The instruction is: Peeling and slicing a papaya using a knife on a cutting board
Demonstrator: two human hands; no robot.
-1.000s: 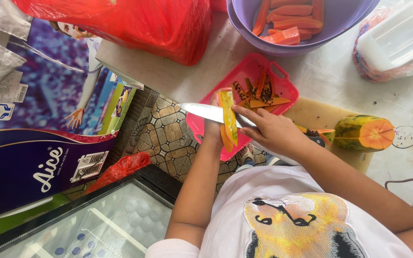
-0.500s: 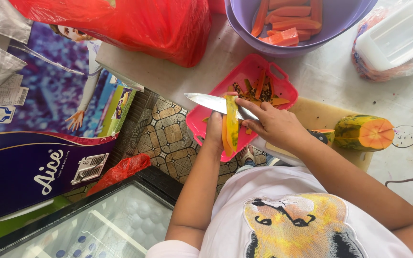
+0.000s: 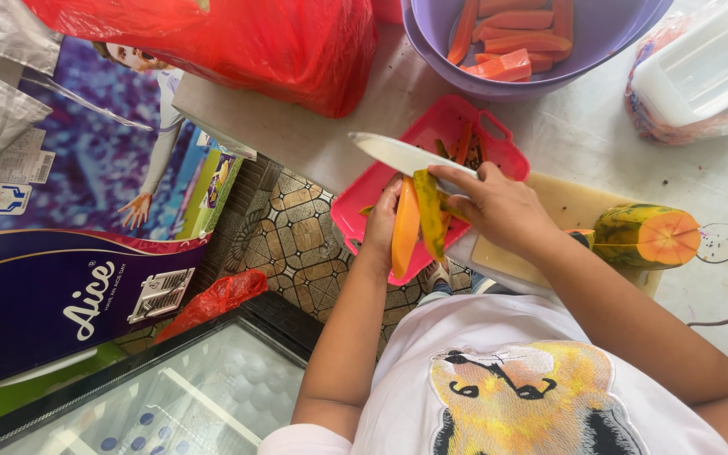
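Fingers of the right hand (image 3: 499, 206) are clenched around the handle of a large kitchen knife (image 3: 402, 153), whose pale blade runs out to the left above the fruit, while the left hand (image 3: 383, 223) is closed around an orange papaya slice (image 3: 405, 227), gripping it from below and holding it up over the edge of a red plastic tray (image 3: 381, 190). A strip of yellow-green peel (image 3: 431, 212) curls away from the slice right beside the blade, so the knife looks to be skinning it in the air rather than on a board. That seems the main risk: the blade lies close to the left thumb and fingertips, and wet papaya flesh is likely slippery, so a slip or a sudden give in the skin could carry the edge into the holding hand or send the slice down onto the patterned tile floor (image 3: 297, 236) below. Peelings lie in the tray. A purple basin (image 3: 608, 34) farther back holds peeled orange pieces, and a half papaya (image 3: 646, 238) with its cut face showing rests on the wooden cutting board (image 3: 566, 202) to the right.
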